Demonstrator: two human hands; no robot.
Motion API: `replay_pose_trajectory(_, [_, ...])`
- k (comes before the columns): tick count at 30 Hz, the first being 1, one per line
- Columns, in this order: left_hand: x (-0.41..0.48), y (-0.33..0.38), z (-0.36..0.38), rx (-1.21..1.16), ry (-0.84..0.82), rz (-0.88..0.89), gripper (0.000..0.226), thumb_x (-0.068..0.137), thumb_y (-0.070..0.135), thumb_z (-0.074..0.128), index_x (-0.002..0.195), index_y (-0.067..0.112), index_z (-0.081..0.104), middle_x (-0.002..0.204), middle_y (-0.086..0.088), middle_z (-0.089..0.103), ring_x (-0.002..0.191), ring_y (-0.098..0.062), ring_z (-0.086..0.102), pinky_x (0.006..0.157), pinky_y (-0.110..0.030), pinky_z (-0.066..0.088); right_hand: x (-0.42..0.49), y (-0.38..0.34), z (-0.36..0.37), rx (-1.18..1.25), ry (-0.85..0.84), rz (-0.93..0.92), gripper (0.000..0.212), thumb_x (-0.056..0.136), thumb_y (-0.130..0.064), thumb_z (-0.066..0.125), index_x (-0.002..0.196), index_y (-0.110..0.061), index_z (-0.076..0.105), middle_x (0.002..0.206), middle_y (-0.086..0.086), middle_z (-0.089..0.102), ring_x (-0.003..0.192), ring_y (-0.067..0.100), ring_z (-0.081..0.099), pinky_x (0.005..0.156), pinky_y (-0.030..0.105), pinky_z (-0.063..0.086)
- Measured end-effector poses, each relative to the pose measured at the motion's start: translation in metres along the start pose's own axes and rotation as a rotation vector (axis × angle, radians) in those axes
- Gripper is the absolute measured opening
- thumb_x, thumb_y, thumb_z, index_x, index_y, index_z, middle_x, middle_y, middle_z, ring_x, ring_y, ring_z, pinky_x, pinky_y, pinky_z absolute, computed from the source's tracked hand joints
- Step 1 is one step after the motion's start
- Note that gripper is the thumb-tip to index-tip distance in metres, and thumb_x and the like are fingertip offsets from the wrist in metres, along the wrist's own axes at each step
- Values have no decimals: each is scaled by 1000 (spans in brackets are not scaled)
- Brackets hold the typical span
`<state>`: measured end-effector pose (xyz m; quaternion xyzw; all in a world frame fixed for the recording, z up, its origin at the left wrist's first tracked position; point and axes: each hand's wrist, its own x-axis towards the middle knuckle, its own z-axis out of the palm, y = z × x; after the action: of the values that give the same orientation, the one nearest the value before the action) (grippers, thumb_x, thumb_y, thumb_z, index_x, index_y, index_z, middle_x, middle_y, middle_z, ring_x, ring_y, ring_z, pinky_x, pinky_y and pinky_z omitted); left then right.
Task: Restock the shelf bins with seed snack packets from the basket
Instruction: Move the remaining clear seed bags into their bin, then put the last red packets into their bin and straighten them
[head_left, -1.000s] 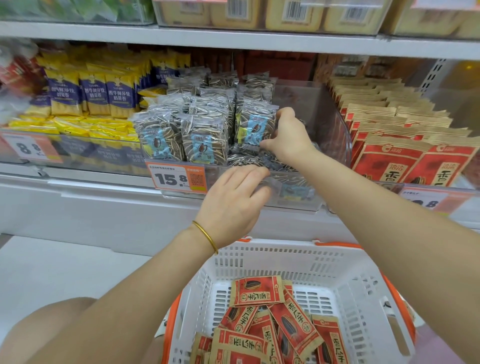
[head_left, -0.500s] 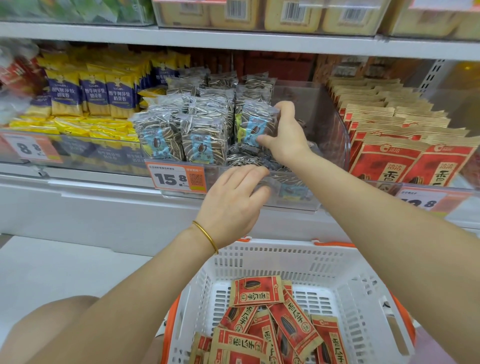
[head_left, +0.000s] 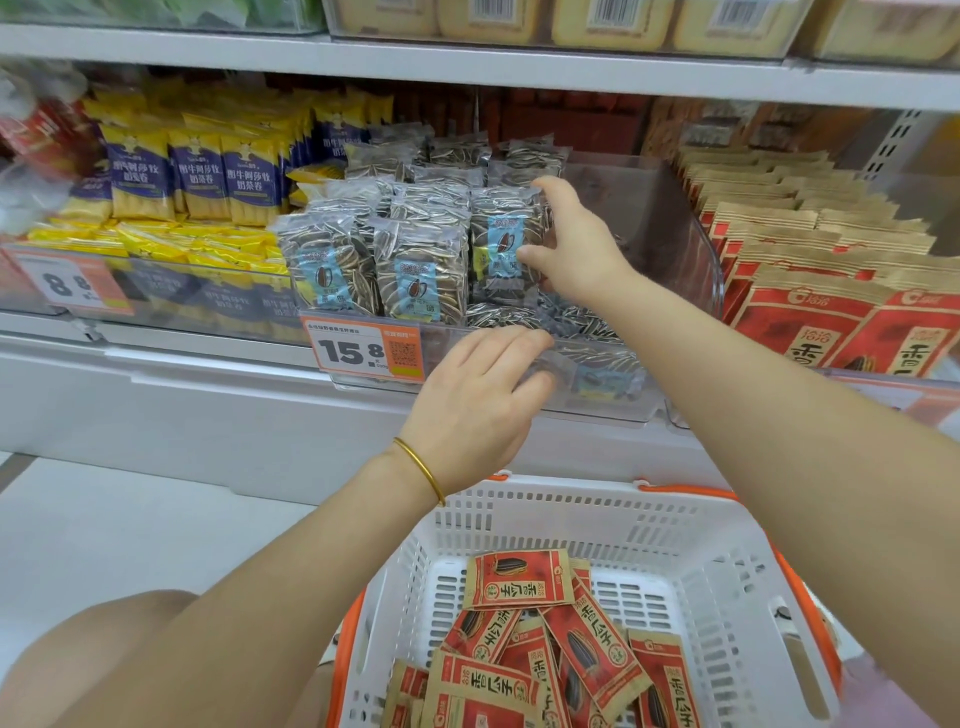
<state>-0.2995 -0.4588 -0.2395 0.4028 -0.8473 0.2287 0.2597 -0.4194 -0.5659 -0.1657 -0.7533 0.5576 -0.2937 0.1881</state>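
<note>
A clear shelf bin (head_left: 655, 234) holds rows of upright striped sunflower seed packets with blue labels (head_left: 415, 275). My right hand (head_left: 574, 249) reaches into the bin and grips the front packet of the right row (head_left: 496, 244), fingers over its top and thumb on its face. More striped packets lie flat on the bin floor (head_left: 582, 322) under that hand. My left hand (head_left: 475, 400) holds the bin's front wall, fingers over the rim and thumb on the outside. Below stands a white basket (head_left: 649, 530) holding several red seed packets (head_left: 524, 577).
Right of the clear bin, red and brown seed packets (head_left: 810, 312) fill another bin. Yellow and blue snack packs (head_left: 197, 176) stand to the left. An orange price tag (head_left: 363, 351) hangs on the bin's front. A white shelf (head_left: 467, 60) with boxed goods runs overhead.
My right hand has risen a little and stood the striped packet more upright against its row. My left hand has stayed on the bin's front.
</note>
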Motion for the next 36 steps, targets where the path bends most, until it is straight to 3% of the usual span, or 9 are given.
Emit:
replay_pose_trajectory(4, [0, 0, 0, -3, 5, -2, 26, 79, 1, 40, 82, 6, 66, 113, -16, 64, 105, -33, 59, 94, -37, 37, -3, 0, 8, -30, 90, -18, 63, 92, -12, 59, 144, -14, 23, 129, 18, 48, 104, 29, 53, 81, 28, 35])
replay_pose_trajectory(7, [0, 0, 0, -6, 12, -3, 26, 79, 1, 40, 82, 6, 66, 112, -15, 64, 105, -33, 59, 93, -37, 37, -5, 1, 10, -31, 115, -38, 57, 91, -10, 60, 138, -14, 28, 108, 12, 51, 89, 24, 52, 76, 31, 38])
replay_pose_trajectory(11, [1, 0, 1, -2, 12, -9, 26, 78, 0, 40, 82, 6, 66, 112, -15, 65, 105, -32, 58, 93, -37, 38, -7, 2, 6, -97, 48, -31, 70, 90, -10, 60, 146, -16, 19, 93, 10, 49, 82, 25, 52, 69, 33, 36])
replay_pose_trajectory(16, [1, 1, 1, -2, 4, -9, 24, 76, 1, 43, 83, 7, 65, 112, -14, 64, 105, -32, 57, 93, -37, 37, -16, 9, 5, -43, 18, 11, 86, 91, -7, 59, 152, -23, 1, 103, 11, 57, 84, 23, 55, 71, 30, 39])
replay_pose_trajectory(26, [1, 1, 1, -5, -12, -5, 23, 77, 1, 44, 83, 7, 66, 111, -14, 64, 105, -32, 57, 93, -37, 38, -15, 18, 3, -29, 9, 82, 84, 90, -11, 62, 151, -13, 5, 124, 15, 56, 105, 23, 53, 82, 27, 38])
replay_pose_trajectory(29, [1, 4, -3, -10, 15, 6, 28, 80, 1, 39, 83, 7, 66, 110, -15, 65, 102, -33, 59, 91, -39, 40, -25, 11, -2, -25, 47, 59, 81, 88, -11, 64, 150, -13, 12, 124, 14, 54, 104, 25, 57, 87, 29, 43])
replay_pose_trajectory(32, [-7, 18, -9, -77, 14, 49, 28, 80, 3, 37, 83, 7, 65, 107, -14, 65, 96, -30, 55, 78, -37, 39, -65, 1, -24, 29, 180, -51, 58, 87, -10, 61, 140, -15, 37, 112, 4, 57, 83, 15, 61, 79, 24, 45])
replay_pose_trajectory(34, [-22, 31, -1, -151, -111, 103, 25, 73, 6, 42, 83, 7, 64, 104, -13, 65, 89, -29, 52, 67, -37, 41, -115, 0, -33, 190, 286, -149, 35, 86, -7, 57, 119, -17, 55, 94, -4, 59, 73, 14, 62, 69, 23, 47])
replay_pose_trajectory(36, [-40, 42, 16, -199, -303, 137, 29, 70, 13, 39, 81, 8, 65, 101, -12, 64, 85, -30, 57, 58, -34, 46, -164, 15, -22, 353, 337, -134, 25, 86, -4, 52, 99, -25, 58, 82, -6, 61, 66, 15, 64, 58, 22, 47])
